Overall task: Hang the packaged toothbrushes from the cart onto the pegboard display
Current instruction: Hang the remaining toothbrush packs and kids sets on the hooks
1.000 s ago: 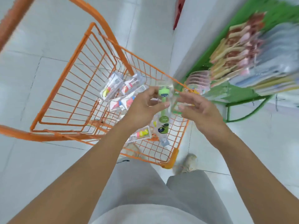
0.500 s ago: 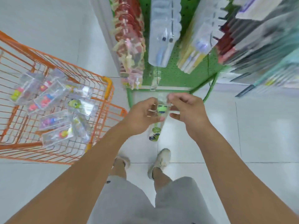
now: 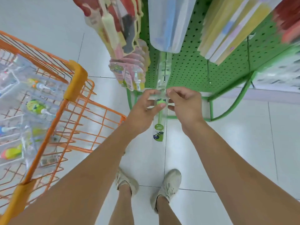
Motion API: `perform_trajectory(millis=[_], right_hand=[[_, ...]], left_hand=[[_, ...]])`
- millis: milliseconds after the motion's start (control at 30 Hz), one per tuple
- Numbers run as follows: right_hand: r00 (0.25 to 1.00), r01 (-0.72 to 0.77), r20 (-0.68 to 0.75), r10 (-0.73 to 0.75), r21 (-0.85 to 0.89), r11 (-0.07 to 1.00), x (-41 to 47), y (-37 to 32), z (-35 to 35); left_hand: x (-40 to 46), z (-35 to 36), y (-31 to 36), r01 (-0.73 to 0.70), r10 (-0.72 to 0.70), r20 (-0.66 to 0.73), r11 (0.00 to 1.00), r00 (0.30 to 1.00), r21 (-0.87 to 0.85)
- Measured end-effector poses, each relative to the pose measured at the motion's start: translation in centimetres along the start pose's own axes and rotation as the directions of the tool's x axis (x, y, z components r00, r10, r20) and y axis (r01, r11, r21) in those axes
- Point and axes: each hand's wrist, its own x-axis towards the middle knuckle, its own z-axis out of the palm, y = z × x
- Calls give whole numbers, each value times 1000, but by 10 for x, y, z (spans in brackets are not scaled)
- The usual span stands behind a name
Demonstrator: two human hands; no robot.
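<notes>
Held pack: clear toothbrush pack (image 3: 159, 117) with green brush, hanging upright between both hands, low in front of the green pegboard (image 3: 186, 65)
Left hand (image 3: 144, 109): fingers and thumb pinch the pack's top left edge
Right hand (image 3: 185, 104): fingers curled, pinching the top right edge
Reason for grip: two-sided pinch at the header likely keeps the hang hole spread and level for threading onto the bare peg (image 3: 165, 73) just above
Task stage: judged as lining up with the peg; pack not yet on it
Cart (image 3: 76, 82): orange wire, to the left, more packaged toothbrushes (image 3: 34, 108) lying inside, waiting
Hidden: hang hole covered by fingers; whether the peg tip touches the pack cannot be told
Blur: upper hanging stock smeared, labels unreadable
Cut off: cart's left side and upper pegboard run out of view
</notes>
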Motion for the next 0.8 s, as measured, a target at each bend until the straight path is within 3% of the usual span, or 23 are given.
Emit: perform_trajectory(millis=[533,800], right_hand=[[997,74,-16,-73,80,994,21,7,3],[994,102,-36,-101,12,995,44,-2,12]], left_hand=[[31,-6,-1,-82,83,64,996,995,-18],[50,-7,0,-47,48,-35,998,998,38]])
